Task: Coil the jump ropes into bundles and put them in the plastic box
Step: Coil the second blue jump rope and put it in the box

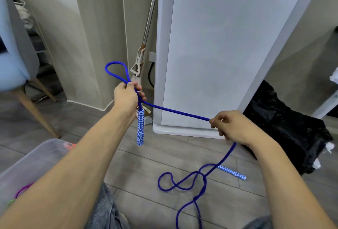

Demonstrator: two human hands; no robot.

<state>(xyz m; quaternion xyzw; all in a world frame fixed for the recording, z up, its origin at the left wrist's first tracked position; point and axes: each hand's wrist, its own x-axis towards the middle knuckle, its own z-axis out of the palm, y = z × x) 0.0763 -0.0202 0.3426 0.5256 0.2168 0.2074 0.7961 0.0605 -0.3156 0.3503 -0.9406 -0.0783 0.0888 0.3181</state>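
Filling the upper right of the frame, a white glossy panel [219, 55] leans above grey plank flooring [142, 170]. I see the clear plastic box [36, 157] at lower left. My blue jump rope [175, 110] spans mid-frame: left hand [128, 97] grips its loop, one patterned handle [140, 128] dangling; right hand [232, 126] pinches the cord, slack and the other handle [232, 172] lying on the floor.

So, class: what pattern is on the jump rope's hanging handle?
Blue-and-white diamond pattern on the handle, seen in the head view.

Left hand [127, 96], right hand [231, 128] — both clenched
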